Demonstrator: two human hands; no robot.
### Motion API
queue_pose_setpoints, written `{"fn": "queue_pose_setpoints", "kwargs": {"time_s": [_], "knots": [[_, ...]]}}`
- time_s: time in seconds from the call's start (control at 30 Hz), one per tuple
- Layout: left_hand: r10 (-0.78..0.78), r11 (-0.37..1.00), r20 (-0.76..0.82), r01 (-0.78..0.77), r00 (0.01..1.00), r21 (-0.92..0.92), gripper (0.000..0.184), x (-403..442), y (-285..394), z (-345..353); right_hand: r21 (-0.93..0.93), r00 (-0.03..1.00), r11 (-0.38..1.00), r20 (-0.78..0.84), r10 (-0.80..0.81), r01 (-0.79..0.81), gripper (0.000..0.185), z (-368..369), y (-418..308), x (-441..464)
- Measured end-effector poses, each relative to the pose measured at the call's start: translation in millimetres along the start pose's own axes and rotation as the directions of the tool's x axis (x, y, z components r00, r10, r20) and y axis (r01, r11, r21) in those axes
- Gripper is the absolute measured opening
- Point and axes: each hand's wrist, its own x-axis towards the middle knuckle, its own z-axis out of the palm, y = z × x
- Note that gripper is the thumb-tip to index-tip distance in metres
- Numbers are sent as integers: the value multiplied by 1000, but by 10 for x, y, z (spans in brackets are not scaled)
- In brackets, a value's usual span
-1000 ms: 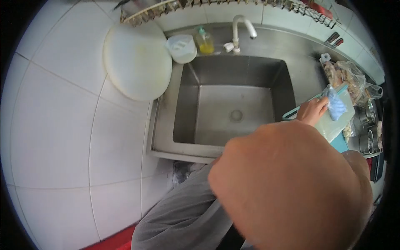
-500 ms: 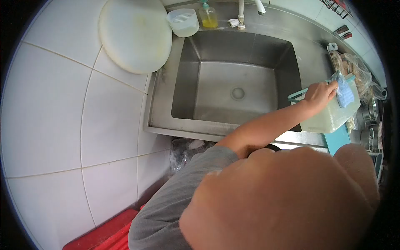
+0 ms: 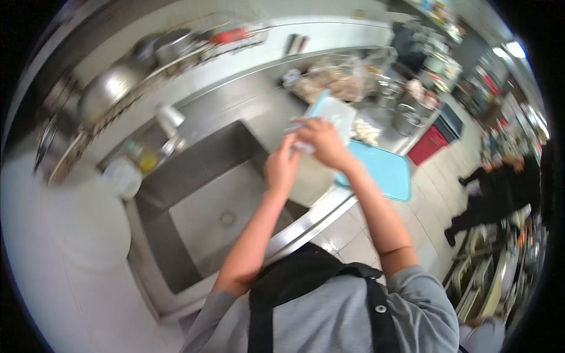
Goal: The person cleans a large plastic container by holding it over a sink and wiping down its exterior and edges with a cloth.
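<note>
Both my hands meet above a translucent plastic container (image 3: pixel 312 179) with a teal rim, at the right side of the sink. My left hand (image 3: pixel 281 167) has its fingers closed on a pale, bunched cloth (image 3: pixel 305 147), blurred by motion. From the other side my right hand (image 3: pixel 321 140) closes over the same cloth, fingers bent downward. Much of the cloth is hidden under the fingers. Just right of the container, a light blue flat lid (image 3: pixel 382 170) lies partly over the counter edge.
The steel sink (image 3: pixel 206 206) is at left, with a faucet (image 3: pixel 170 120) and soap bottle (image 3: pixel 141 156) behind it. Bagged food (image 3: pixel 335 76) and metal pots (image 3: pixel 406 117) line the counter. A wire rack (image 3: pixel 170 67) hangs above. A person in dark clothes (image 3: pixel 494 197) is at far right.
The view has swung toward the right. My right hand, earlier large and close to the camera, has come down to the cloth beside my left hand.
</note>
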Motion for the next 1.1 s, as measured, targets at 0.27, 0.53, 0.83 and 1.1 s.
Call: {"fn": "queue_pose_setpoints", "kwargs": {"time_s": [0.27, 0.53, 0.83, 1.1], "knots": [[-308, 950, 94, 311, 947, -15, 32, 34, 370, -128, 164, 942, 943, -125, 310, -289, 38, -37, 66, -131], [-187, 981, 144, 191, 972, -16, 45, -16, 98, -94, 137, 891, 898, -130, 436, -419, 32, 62, 268, 120], [-148, 989, 31, 147, 989, 13, 44, -94, 57, -33, -1, 920, 923, -81, 384, -385, 34, 92, 235, 142], [-256, 966, 118, 259, 960, -11, 42, -130, 338, -190, -38, 807, 822, -218, 549, -569, 30, 235, 1293, 692]]}}
